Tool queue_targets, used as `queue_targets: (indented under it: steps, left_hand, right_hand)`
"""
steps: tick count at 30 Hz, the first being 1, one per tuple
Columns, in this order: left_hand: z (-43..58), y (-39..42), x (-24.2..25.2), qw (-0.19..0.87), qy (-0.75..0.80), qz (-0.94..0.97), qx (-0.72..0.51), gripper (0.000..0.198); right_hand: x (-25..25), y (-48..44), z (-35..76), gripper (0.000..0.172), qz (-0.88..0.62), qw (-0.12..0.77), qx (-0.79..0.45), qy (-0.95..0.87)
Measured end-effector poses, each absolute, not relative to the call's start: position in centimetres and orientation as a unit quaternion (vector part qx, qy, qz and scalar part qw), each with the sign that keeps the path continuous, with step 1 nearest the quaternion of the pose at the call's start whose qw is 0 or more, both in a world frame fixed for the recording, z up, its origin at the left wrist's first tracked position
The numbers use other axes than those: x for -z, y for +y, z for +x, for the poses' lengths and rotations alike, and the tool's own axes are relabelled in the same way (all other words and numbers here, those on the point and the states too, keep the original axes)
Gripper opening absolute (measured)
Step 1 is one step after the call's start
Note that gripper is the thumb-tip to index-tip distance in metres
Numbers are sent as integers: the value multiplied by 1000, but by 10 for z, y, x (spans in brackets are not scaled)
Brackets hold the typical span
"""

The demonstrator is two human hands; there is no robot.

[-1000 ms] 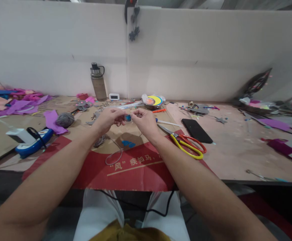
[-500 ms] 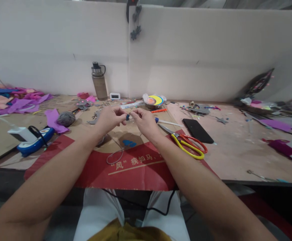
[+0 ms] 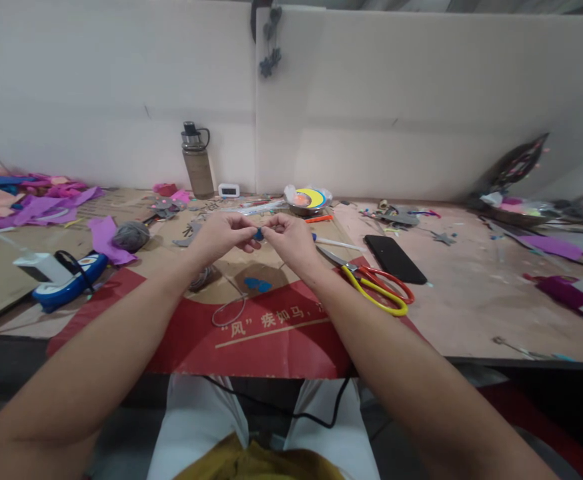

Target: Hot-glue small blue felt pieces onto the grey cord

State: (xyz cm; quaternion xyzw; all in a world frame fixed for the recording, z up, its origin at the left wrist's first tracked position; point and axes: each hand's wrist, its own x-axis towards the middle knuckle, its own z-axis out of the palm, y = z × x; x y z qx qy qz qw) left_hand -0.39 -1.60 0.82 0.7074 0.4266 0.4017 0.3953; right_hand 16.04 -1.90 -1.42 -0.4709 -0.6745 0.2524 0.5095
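A small blue piece [image 3: 258,234] shows between my fingertips; its kind is too small to make out. My left hand [image 3: 225,235] pinches it from the left, thumb and index finger together. From the other side my right hand [image 3: 289,239] has its thumb and fingertips closed against the same piece. Below the hands, flat blue cut pieces [image 3: 258,285] and a loop of thin cord [image 3: 229,312] lie on the red and brown cardboard sheet [image 3: 281,353]. Partly behind my left wrist sits a bundle of grey yarn [image 3: 202,277].
Scissors [image 3: 371,283] with red and yellow handles lie right of my hands, beside a black phone [image 3: 394,259]. A bottle [image 3: 197,160] stands at the back by a small white clock [image 3: 229,191]. At left are a grey yarn ball [image 3: 130,236] and a blue power strip [image 3: 71,283].
My fingertips have drawn closer together around the small blue piece, with the right hand shifting slightly. The rest of the table looks the same.
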Motion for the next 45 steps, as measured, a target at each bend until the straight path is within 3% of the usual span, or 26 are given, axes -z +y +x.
queue_targets:
  steps: [5, 16, 27, 38, 45]
  left_hand:
    - [-8, -17, -14, 447, 421, 697, -370, 27]
    - [-4, -19, -10, 344, 437, 743, -372, 17]
    - [0, -24, -17, 292, 477, 705, -436, 6]
    - [2, -25, -18, 270, 485, 680, -479, 4]
    - [-17, -2, -11, 229, 480, 623, -574, 9]
  right_hand:
    - [12, -20, 164, 8, -477, 507, -234, -679]
    - [14, -20, 162, 8, -475, 462, -156, -733]
    - [15, -24, 158, 2, -445, 488, -165, -733]
    - [19, -23, 155, 14, -446, 487, -176, -730]
    - [18, -28, 151, 14, -406, 477, -182, -758]
